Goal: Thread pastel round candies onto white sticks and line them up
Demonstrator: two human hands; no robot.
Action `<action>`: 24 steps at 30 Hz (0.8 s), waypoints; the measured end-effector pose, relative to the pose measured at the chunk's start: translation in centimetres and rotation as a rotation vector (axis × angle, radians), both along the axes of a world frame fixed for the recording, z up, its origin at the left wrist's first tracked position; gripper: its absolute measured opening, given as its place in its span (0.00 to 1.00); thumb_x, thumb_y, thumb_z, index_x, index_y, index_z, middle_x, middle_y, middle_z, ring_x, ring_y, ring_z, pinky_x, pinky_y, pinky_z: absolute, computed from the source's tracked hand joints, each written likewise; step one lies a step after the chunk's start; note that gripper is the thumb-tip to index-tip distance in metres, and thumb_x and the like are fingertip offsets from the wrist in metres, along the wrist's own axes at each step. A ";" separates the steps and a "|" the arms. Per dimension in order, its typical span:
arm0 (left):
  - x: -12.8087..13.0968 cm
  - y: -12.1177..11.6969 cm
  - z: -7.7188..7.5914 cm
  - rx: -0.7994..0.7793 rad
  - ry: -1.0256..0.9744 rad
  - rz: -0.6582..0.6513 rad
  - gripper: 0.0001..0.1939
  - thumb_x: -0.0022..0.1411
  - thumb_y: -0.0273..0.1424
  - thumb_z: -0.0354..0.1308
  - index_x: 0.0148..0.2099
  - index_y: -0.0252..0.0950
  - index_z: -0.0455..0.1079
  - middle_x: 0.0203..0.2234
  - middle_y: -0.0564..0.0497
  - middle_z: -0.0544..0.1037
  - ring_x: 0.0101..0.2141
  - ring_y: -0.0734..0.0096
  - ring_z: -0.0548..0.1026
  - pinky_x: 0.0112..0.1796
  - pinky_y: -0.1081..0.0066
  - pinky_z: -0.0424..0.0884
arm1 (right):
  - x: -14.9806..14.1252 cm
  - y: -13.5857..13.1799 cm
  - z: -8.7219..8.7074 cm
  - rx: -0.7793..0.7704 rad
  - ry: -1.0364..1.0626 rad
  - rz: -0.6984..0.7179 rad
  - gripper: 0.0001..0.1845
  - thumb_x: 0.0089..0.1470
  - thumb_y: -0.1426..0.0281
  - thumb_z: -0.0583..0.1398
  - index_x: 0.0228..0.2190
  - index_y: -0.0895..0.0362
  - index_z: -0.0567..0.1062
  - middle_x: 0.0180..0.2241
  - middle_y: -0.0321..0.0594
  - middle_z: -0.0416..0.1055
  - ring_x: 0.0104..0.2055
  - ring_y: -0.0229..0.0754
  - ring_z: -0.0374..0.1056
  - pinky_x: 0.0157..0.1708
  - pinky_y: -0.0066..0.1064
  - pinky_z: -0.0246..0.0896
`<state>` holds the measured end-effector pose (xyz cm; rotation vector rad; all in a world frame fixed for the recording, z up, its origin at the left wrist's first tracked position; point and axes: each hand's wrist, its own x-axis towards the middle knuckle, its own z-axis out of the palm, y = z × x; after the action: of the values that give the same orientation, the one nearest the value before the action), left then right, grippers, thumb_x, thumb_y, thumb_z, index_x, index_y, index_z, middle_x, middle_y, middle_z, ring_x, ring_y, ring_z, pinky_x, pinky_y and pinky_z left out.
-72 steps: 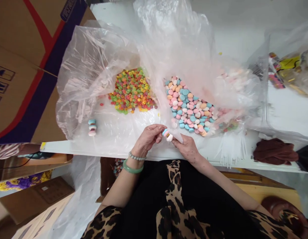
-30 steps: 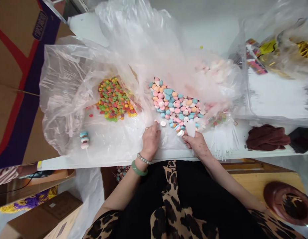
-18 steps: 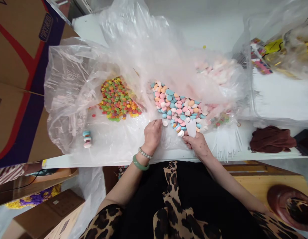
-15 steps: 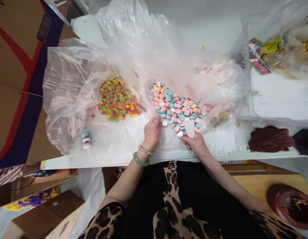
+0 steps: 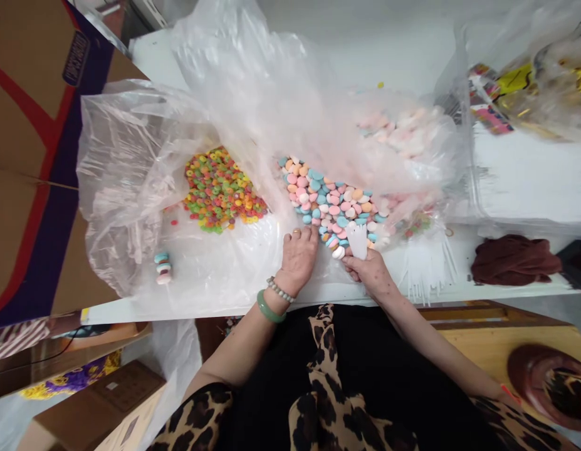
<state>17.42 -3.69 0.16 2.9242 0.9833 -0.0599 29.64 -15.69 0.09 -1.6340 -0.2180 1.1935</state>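
Note:
My right hand point(image 5: 368, 268) is closed around a bunch of flat white plastic sticks point(image 5: 357, 241), which fan upward. By its thumb and fingertips is a short row of candies ending in a white candy point(image 5: 338, 252); whether these are threaded on a stick I cannot make out. My left hand point(image 5: 299, 255) lies palm down on the clear plastic, fingers apart, at the lower left edge of the pastel candies point(image 5: 334, 203). What is under its fingers is hidden. A finished-looking stack of candies point(image 5: 163, 269) lies to the left.
A heap of small ring-shaped gummies point(image 5: 222, 191) lies on plastic sheeting point(image 5: 125, 188) at left. More white sticks point(image 5: 426, 266) lie right of my right hand. Farther right are a brown cloth point(image 5: 516, 260) and a clear bin point(image 5: 476, 188). A cardboard box point(image 5: 27, 156) borders the left.
My left hand has turned palm down and shifted slightly right, covering the place where a loose white candy lay. My right hand stays where it was with the sticks.

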 end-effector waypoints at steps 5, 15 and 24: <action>-0.3 0.4 0.2 -0.030 0.039 0.061 0.15 0.65 0.22 0.43 0.46 0.33 0.70 0.36 0.38 0.74 0.40 0.54 0.70 0.40 0.58 0.63 | 0.2 -0.1 0.5 0.004 0.018 -0.023 0.09 0.35 0.66 0.62 0.23 0.59 0.72 0.13 0.30 0.62 0.14 0.31 0.53 0.12 0.24 0.45; -2.7 3.4 -1.4 -0.599 -0.497 0.374 0.08 0.57 0.26 0.53 0.37 0.37 0.73 0.27 0.53 0.74 0.29 0.72 0.70 0.34 0.72 0.65 | -0.1 0.0 -0.1 0.014 -0.008 0.037 0.10 0.37 0.65 0.62 0.24 0.59 0.73 0.14 0.30 0.62 0.14 0.31 0.54 0.12 0.24 0.47; -1.6 1.1 -1.0 -0.171 -0.144 0.104 0.16 0.64 0.23 0.46 0.48 0.35 0.72 0.39 0.41 0.75 0.39 0.60 0.71 0.40 0.62 0.65 | -0.6 0.1 -0.1 -0.008 0.003 0.045 0.09 0.35 0.66 0.62 0.23 0.58 0.72 0.13 0.28 0.62 0.13 0.31 0.52 0.12 0.24 0.46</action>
<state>15.86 -2.60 -0.85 2.6763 1.0495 0.0672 29.07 -15.59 0.02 -1.6422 -0.2492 1.2318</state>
